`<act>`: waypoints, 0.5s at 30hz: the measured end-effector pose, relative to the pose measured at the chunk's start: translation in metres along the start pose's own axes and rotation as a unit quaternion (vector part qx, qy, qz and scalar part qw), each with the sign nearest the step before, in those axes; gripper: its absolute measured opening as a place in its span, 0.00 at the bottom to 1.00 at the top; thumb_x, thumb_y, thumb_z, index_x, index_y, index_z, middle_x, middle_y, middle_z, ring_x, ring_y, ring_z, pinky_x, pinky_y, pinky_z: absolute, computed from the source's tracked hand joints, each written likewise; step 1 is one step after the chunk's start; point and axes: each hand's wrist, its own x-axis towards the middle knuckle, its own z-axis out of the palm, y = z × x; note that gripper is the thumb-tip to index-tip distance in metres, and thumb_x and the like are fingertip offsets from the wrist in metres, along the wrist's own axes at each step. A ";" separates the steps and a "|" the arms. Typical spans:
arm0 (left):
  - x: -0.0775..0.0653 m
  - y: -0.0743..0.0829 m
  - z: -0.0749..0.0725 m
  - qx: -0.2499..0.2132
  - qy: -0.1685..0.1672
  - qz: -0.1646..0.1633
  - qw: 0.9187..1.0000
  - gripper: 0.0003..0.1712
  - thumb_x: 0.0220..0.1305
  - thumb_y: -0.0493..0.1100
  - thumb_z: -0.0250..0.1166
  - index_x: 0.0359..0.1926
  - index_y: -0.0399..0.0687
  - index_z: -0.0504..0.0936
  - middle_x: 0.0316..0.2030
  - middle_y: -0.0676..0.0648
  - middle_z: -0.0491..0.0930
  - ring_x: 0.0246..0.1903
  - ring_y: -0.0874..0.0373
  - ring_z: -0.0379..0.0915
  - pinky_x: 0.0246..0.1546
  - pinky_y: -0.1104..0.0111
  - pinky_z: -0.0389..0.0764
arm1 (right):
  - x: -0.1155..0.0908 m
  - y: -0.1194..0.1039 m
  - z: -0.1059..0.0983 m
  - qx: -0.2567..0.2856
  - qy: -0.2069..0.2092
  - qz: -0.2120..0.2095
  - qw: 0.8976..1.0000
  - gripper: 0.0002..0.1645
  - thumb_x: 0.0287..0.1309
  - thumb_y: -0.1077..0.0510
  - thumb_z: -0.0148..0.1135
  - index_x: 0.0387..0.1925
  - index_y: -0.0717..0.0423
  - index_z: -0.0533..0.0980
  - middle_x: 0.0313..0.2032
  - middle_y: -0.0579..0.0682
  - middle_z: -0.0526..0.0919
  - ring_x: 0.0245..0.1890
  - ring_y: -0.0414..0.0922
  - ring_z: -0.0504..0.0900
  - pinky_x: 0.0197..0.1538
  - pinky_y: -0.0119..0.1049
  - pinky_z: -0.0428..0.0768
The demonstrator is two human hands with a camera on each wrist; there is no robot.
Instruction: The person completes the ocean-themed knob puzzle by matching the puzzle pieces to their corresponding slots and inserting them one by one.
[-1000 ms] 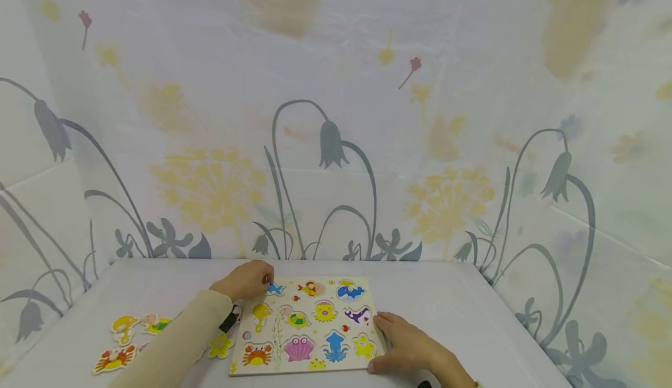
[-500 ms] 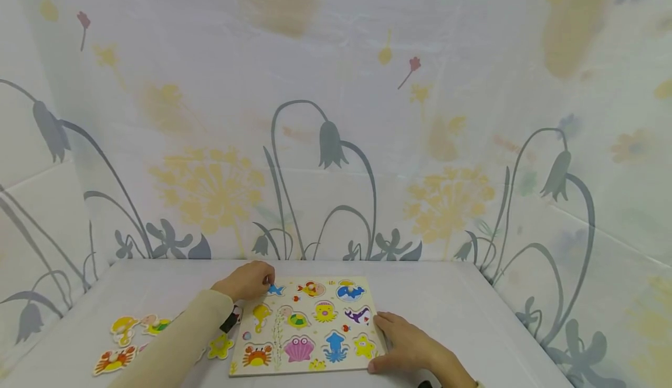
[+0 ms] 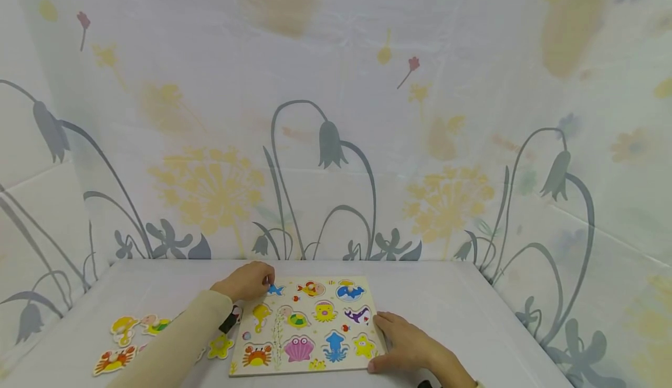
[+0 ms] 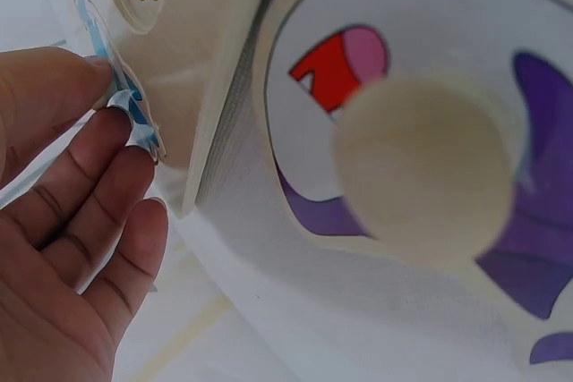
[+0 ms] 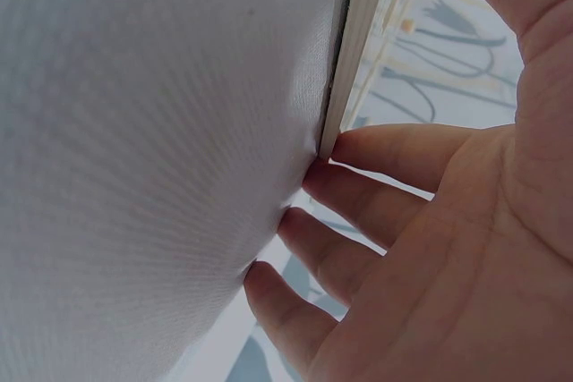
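A wooden sea-animal puzzle board (image 3: 343,367) lies flat on the table. At its far left corner my left hand (image 3: 247,281) pinches a blue puzzle piece (image 3: 276,290), which is partly hidden by the fingers. In the left wrist view, thumb and fingertips meet at the blue piece against the board's face; whether it sits fully in its recess I cannot tell. My right hand (image 3: 409,344) rests along the board's right side with fingers extended. The right wrist view shows its fingertips (image 5: 322,176) touching the tabletop and the board's edge (image 5: 345,87).
Loose pieces lie left of the board: a crab (image 3: 112,360), a seahorse (image 3: 124,328), a turtle (image 3: 156,324) and a starfish (image 3: 220,346). My left sleeve hides others. A knobbed purple-and-white piece (image 4: 313,158) is close below the left wrist. Knobbed fish (image 3: 315,289) and whale (image 3: 350,290) pieces sit in the board.
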 end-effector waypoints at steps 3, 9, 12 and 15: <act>-0.003 -0.001 -0.001 -0.002 0.002 -0.001 1.000 0.05 0.57 0.35 0.65 0.34 0.46 0.79 0.27 0.53 0.72 0.27 0.57 0.65 0.34 0.62 0.71 | 0.000 0.000 0.000 0.004 -0.002 0.001 1.000 0.59 0.33 0.33 0.74 0.65 0.57 0.66 0.66 0.56 0.65 0.66 0.60 0.61 0.61 0.63 0.60; -0.016 -0.003 -0.009 0.007 0.016 0.018 1.000 0.08 0.56 0.34 0.66 0.37 0.47 0.78 0.25 0.53 0.70 0.26 0.58 0.64 0.31 0.62 0.69 | -0.001 -0.001 -0.001 0.000 -0.002 -0.007 1.000 0.60 0.33 0.32 0.74 0.65 0.58 0.66 0.66 0.57 0.64 0.66 0.60 0.61 0.62 0.62 0.60; -0.024 -0.004 -0.013 0.012 0.016 0.024 0.999 0.08 0.54 0.34 0.67 0.36 0.46 0.79 0.25 0.53 0.70 0.27 0.58 0.64 0.33 0.62 0.70 | -0.002 -0.001 -0.001 -0.001 -0.002 -0.010 1.000 0.60 0.33 0.32 0.73 0.66 0.58 0.65 0.67 0.57 0.64 0.66 0.60 0.61 0.62 0.62 0.60; -0.034 -0.007 -0.015 0.019 0.009 0.032 0.999 0.07 0.55 0.35 0.67 0.35 0.46 0.79 0.26 0.54 0.71 0.27 0.58 0.64 0.34 0.61 0.71 | -0.002 -0.001 -0.001 0.003 -0.003 -0.010 1.000 0.60 0.33 0.32 0.74 0.66 0.59 0.65 0.67 0.57 0.64 0.66 0.60 0.60 0.62 0.62 0.59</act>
